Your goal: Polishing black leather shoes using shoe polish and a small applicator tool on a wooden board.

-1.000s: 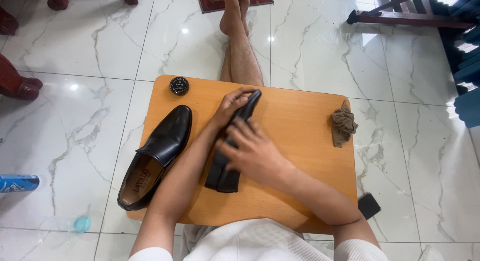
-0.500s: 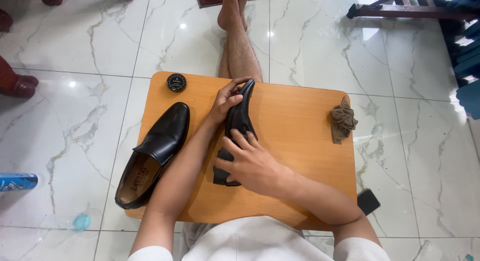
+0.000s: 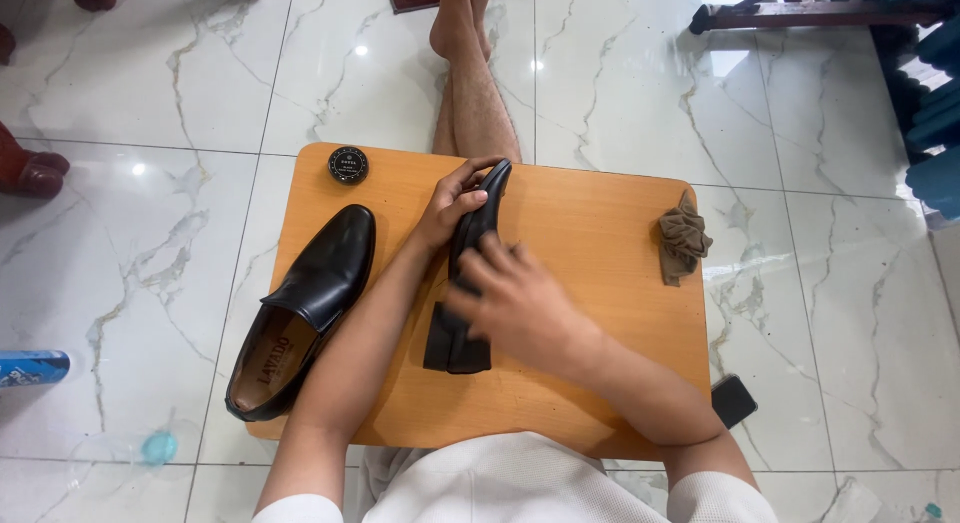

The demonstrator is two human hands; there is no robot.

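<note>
on the low table [image 3: 590, 403], middle: one shoe [image 3: 462, 283] lying lengthwise, toe away from me, heel towards me. my left hand [image 3: 452, 201] sits at its toe end, my right hand [image 3: 515, 305] across its middle. left of it on the table: a second shoe [image 3: 305, 308], opening towards me. far left corner of the table: a small round tin [image 3: 348, 165]. right edge: a crumpled cloth [image 3: 683, 241]. on the floor by the near right corner: a phone [image 3: 734, 400]. beyond the table: my legs [image 3: 470, 93] stretched out.

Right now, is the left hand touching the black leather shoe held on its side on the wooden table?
Touching. The head view shows the left hand with its fingers curled round the toe of the black leather shoe.
</note>
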